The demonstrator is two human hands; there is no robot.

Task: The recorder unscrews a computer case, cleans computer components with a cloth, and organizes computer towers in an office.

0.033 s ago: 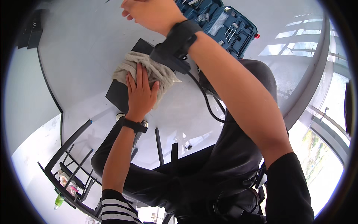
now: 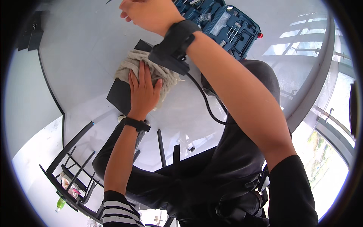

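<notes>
My left hand (image 2: 145, 92) lies flat on a grey-beige cloth (image 2: 130, 61), its fingers stretched out and the thumb apart. The crumpled cloth covers the middle of a flat-sided black piece (image 2: 120, 97), whose ends stick out at the lower left and upper right. Beyond the cloth, my right hand (image 2: 153, 16) is raised near the top edge with its fingers curled. The frame's edge cuts that hand off, so what it grips, if anything, is hidden. A thin dark tip (image 2: 109, 1) shows just left of it.
An open blue tool case (image 2: 242, 34) with bits and tools lies on the floor beyond my right forearm. A black cable (image 2: 206, 96) hangs from my right wrist device (image 2: 172, 49). Black chair frames (image 2: 70, 151) stand at the lower left; windows are at the right.
My right hand and forearm have shifted slightly left. The left hand stays on the cloth, almost unmoved, and the cloth's folds have changed a little.
</notes>
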